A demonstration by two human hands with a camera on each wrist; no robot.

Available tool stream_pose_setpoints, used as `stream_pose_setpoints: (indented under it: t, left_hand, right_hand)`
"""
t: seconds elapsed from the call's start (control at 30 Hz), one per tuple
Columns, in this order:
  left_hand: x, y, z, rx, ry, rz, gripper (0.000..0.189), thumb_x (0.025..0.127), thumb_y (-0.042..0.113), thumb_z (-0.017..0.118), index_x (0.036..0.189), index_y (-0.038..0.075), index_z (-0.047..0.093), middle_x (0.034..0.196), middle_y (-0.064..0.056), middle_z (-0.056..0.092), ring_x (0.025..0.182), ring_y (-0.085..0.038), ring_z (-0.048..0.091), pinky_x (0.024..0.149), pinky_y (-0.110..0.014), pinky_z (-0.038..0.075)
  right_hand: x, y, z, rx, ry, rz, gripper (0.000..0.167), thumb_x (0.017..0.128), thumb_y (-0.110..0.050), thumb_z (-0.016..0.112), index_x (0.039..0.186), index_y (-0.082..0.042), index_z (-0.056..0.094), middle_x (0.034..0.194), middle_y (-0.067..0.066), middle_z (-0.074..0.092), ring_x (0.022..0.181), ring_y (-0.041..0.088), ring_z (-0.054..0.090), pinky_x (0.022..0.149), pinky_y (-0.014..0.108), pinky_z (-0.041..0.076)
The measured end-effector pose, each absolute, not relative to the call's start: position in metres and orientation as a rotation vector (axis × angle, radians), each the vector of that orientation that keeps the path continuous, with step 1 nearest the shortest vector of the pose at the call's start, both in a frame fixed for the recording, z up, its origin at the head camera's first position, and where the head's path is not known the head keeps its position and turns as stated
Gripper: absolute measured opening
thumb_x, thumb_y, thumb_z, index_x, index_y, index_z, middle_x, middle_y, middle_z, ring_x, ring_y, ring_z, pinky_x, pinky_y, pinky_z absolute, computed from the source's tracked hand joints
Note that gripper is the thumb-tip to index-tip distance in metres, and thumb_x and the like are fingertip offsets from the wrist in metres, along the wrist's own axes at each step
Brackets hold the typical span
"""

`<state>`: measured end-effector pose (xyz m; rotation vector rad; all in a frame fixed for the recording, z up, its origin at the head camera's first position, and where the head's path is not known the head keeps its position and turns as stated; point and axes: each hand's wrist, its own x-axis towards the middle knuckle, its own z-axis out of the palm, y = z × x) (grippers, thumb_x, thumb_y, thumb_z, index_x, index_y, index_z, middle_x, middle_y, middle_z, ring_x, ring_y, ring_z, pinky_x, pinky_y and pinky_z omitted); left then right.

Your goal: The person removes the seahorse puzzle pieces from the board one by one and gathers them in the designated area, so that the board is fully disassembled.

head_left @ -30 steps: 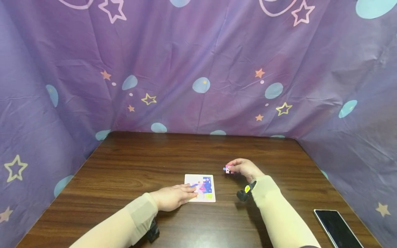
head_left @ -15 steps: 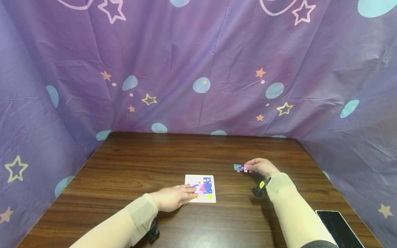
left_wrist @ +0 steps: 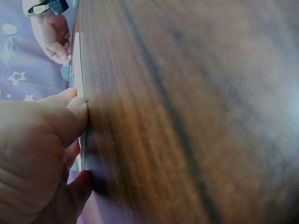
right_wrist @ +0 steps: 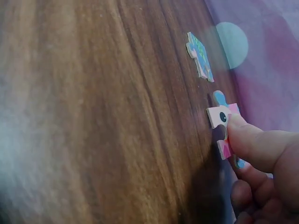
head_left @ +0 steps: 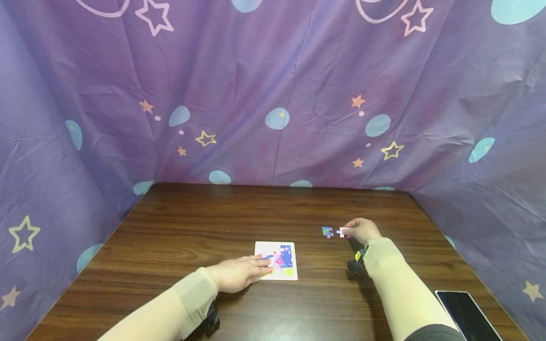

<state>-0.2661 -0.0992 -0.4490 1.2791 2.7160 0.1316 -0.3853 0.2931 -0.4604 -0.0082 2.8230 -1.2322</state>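
My right hand (head_left: 361,230) pinches a pink puzzle piece (right_wrist: 224,115) between thumb and fingers. The piece has a black eye printed on it and a blue tab. Just left of it in the head view, a blue and green puzzle piece (head_left: 327,232) lies on the table, with a small gap between the two. My left hand (head_left: 241,273) rests with its fingers extended over the left part of a white-edged puzzle board (head_left: 264,246), hiding some of its picture. In the left wrist view, the thumb (left_wrist: 74,116) lies at the board's edge.
A dark-screened phone (head_left: 469,315) lies at the right front of the brown wooden table (head_left: 204,213). Purple curtains (head_left: 239,94) with stars and dots stand behind the table and on both sides.
My right hand has moved right with the pink piece, and the blue and green piece has come into view. A gap now shows between the pieces. The left hand stays put.
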Motion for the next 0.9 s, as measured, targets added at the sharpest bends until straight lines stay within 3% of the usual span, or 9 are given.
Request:
stream_pose_setpoints:
  t: [0.3,0.6,0.7,0.9]
  left_hand:
    - [-0.266,-0.1,-0.449,1.272,2.712,0.126,0.043,0.102,0.021,0.045,0.145,0.021,0.046,0.151,0.001,0.039,0.14,-0.02,0.033,0.116,-0.033,0.026]
    - [-0.268,-0.099,-0.45,1.289,2.721,0.118,0.042,0.102,0.022,0.045,0.144,0.021,0.047,0.151,0.001,0.038,0.14,-0.02,0.033,0.115,-0.032,0.026]
    - [-0.269,-0.098,-0.45,1.291,2.715,0.117,0.043,0.102,0.022,0.046,0.144,0.021,0.047,0.152,0.001,0.038,0.14,-0.02,0.032,0.116,-0.033,0.026]
    - [-0.267,-0.098,-0.45,1.305,2.708,0.134,0.043,0.101,0.02,0.046,0.144,0.019,0.047,0.152,0.0,0.038,0.14,-0.022,0.033,0.116,-0.034,0.026]
  right_hand:
    - [-0.381,0.289,-0.463,0.04,2.839,-1.213,0.034,0.087,-0.022,0.071,0.104,0.007,0.066,0.094,0.016,0.07,0.098,0.036,0.06,0.091,0.052,0.045]
    - [-0.379,0.292,-0.463,0.026,2.822,-1.318,0.037,0.089,-0.018,0.067,0.114,0.009,0.061,0.107,0.023,0.066,0.107,0.04,0.056,0.096,0.054,0.041]
    - [-0.377,0.289,-0.461,0.047,2.743,-1.472,0.035,0.091,-0.014,0.065,0.115,0.01,0.059,0.103,0.019,0.068,0.1,0.032,0.061,0.093,0.048,0.045]
    - [-0.374,0.266,-0.454,0.034,2.681,-1.682,0.027,0.09,-0.008,0.066,0.108,0.011,0.06,0.087,0.007,0.068,0.074,0.016,0.061,0.067,0.029,0.051]
